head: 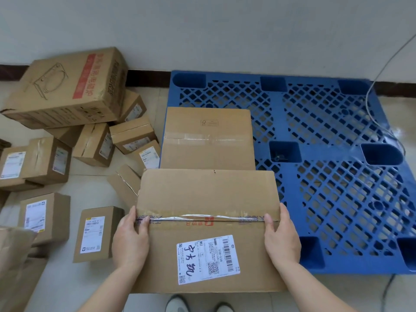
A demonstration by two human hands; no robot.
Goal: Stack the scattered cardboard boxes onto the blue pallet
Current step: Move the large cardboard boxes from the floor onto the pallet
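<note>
Cardboard box [202,194], large and flat, taped shut along its middle seam, is held level in front of the person at the near left corner of the blue pallet [326,152]. Whether its underside rests on the pallet cannot be told. A white shipping label [208,258] with barcodes and handwritten characters lies on the near half of its top.

The left hand [130,242] holds the box's left edge and the right hand [281,239] its right edge. Each grip is closed on the box, thumb laid on top at the tape seam and fingers wrapped over the side; the fingertips below are hidden.

A second flat box [207,140], also taped, lies on the left part of the pallet just beyond the held box, whose far edge overlaps its near edge in this view. The rest of the pallet's lattice deck is bare, with a thin cable [378,82] trailing across its far right corner.

To the left, on the tiled floor [85,174], smaller labelled boxes [95,233] lie scattered. At far left a large box with a red band [67,86] rests tilted on several of them. A pale wall [202,30] with a dark skirting closes the far side. Two shoe tips [177,304] show at the near edge.
</note>
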